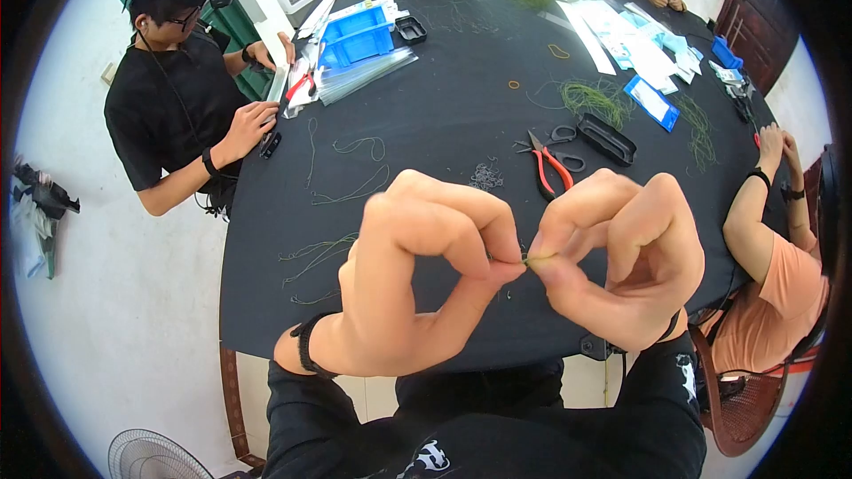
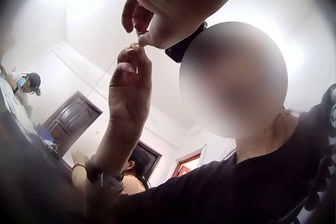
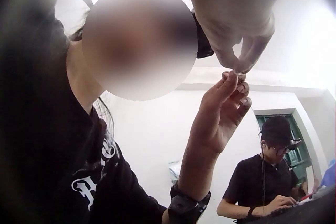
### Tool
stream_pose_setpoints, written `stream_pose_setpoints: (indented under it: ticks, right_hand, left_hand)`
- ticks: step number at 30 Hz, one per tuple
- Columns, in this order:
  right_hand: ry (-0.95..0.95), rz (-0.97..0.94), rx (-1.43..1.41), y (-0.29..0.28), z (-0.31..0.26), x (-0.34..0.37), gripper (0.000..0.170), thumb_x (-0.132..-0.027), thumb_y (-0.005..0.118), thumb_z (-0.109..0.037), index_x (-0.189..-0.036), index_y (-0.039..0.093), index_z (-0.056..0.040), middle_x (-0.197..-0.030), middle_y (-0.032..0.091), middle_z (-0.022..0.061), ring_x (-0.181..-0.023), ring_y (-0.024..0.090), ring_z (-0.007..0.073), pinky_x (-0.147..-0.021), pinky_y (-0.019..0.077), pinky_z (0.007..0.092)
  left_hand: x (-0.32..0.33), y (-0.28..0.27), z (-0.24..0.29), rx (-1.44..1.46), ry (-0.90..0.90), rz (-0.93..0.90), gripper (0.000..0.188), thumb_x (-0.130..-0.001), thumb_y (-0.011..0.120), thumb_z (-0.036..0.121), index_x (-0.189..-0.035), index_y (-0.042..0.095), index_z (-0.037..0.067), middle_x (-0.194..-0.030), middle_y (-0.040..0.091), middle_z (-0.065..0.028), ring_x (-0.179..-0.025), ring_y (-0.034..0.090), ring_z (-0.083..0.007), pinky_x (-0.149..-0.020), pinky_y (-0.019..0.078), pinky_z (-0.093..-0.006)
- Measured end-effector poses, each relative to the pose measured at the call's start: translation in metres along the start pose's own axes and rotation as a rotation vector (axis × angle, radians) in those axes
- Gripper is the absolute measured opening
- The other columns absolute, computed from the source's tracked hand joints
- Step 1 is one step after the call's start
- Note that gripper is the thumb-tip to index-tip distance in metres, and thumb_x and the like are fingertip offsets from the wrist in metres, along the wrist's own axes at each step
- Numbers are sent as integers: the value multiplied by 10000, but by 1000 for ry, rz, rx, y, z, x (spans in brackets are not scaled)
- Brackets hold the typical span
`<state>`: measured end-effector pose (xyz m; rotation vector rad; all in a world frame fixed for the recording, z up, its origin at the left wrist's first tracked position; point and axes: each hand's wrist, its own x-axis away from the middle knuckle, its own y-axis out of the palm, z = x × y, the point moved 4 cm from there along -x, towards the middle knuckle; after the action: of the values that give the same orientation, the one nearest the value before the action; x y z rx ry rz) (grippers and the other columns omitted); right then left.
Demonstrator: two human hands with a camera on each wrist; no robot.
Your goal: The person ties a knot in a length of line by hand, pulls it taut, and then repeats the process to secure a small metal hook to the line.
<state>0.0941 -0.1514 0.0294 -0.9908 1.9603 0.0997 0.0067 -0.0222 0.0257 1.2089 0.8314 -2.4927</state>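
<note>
In the head view my left hand (image 1: 388, 253) and right hand (image 1: 639, 302) meet fingertip to fingertip above the near part of the table. Thumb and forefinger of each pinch a thin green line (image 1: 527, 261), of which only a tiny stretch shows between them. Whether a hook sits in the pinch I cannot tell. Both wrist views show the hands raised and touching at the tips. Beyond them lies a heap of small dark metal hooks (image 1: 486, 175). Red-handled pliers (image 1: 552, 170) lie just behind the right hand.
Black scissors (image 1: 568, 149) and a black tray (image 1: 607, 139) lie past the pliers. Loose green line (image 1: 596, 102) is heaped farther back. Several lengths of line (image 1: 319, 257) lie at left. A blue bin (image 1: 357, 35) stands far left. Other people sit or stand around the black table (image 1: 461, 129).
</note>
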Motion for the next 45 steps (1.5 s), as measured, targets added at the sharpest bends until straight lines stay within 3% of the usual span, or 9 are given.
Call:
stream_pose_setpoints:
  ticks: [3,6,8,9,14,20,27,35,45]
  right_hand:
    - [175,91,-86,4,1,0,225,-743,607,28,-831,404,-15,-842,576,177,-746,573,137,-539,450,173]
    - [350,-13,-205,8,5,-2,162,-803,587,-42,-902,485,36,-864,560,130,-721,558,113,-559,446,184]
    - [390,-174,-249,11,8,-3,125,-795,599,-36,-848,512,35,-850,558,114,-710,554,108,-560,448,196]
    - [480,-98,-332,13,9,-1,119,-790,615,-53,-771,530,27,-823,558,104,-665,545,112,-534,425,200]
    - [321,-11,-327,9,12,-3,105,-797,596,-53,-797,534,31,-746,549,95,-599,500,107,-499,380,199]
    - [404,64,-346,10,11,-4,102,-804,575,-53,-789,515,28,-702,533,83,-591,483,104,-503,379,203]
    - [447,46,-338,10,12,-4,98,-802,571,-46,-770,504,17,-683,530,73,-596,480,104,-523,379,206]
    - [347,-62,-292,7,15,-1,47,-785,567,40,-826,546,27,-738,538,34,-526,464,17,-473,349,166]
    - [144,-27,-13,7,11,-6,107,-680,605,67,-755,575,-4,-663,539,26,-504,458,85,-467,330,218]
  left_hand:
    - [0,-1,-3,104,-85,39,381,-701,675,-35,-862,352,85,-739,553,-117,-649,494,-117,-592,400,-197]
    - [-1,-4,-3,141,-132,46,380,-708,679,-20,-862,348,87,-735,550,-113,-662,496,-121,-593,400,-196]
    - [-1,-5,-3,118,-138,55,385,-708,685,-11,-865,347,87,-731,551,-112,-670,499,-122,-595,400,-197]
    - [-1,-5,-3,149,-116,50,372,-708,665,-53,-870,352,67,-762,551,-119,-674,515,-122,-603,411,-201]
    - [-1,-4,-7,247,-110,83,350,-712,610,-147,-880,358,28,-829,540,-131,-687,537,-118,-621,432,-208]
    - [2,-6,-10,342,-246,250,370,-725,622,-111,-933,345,17,-855,536,-140,-705,513,-111,-616,426,-205]
    - [-9,-12,-3,-114,159,-22,457,-636,700,-79,-912,371,75,-770,582,-130,-655,518,-150,-599,404,-215]
    - [-8,-9,3,-139,166,-32,483,-614,706,-94,-911,373,92,-770,617,-130,-638,507,-139,-610,372,-231]
    - [-9,-8,0,-105,121,-21,486,-593,686,-111,-897,367,93,-767,614,-142,-645,511,-139,-589,388,-215]
